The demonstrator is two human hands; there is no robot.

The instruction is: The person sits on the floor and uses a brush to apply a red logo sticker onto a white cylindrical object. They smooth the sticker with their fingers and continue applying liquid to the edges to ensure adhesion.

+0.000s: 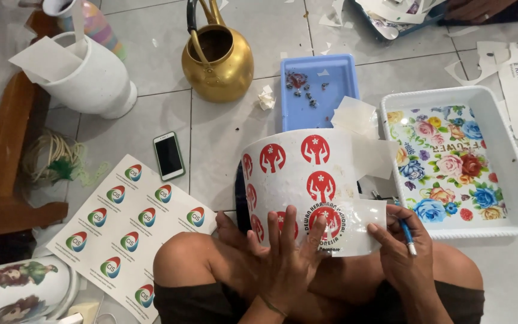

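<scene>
A white pot [307,180] with several round red emblems lies on its side across my knees. My left hand [286,258] presses flat, fingers spread, on the pot's near side over a red emblem. My right hand [400,246] pinches the edge of a clear film sheet [361,225] against the pot and also holds a thin blue tool [407,235]. More pale backing paper [364,129] sticks out from the pot's far right side.
A sheet of round stickers [130,225] lies at my left knee, a phone [168,155] beyond it. Behind stand a brass kettle [217,57], a blue tray [316,90], a white vase [91,75]. A flowered white tray [514,180] sits right. Another person's hand [478,9] is top right.
</scene>
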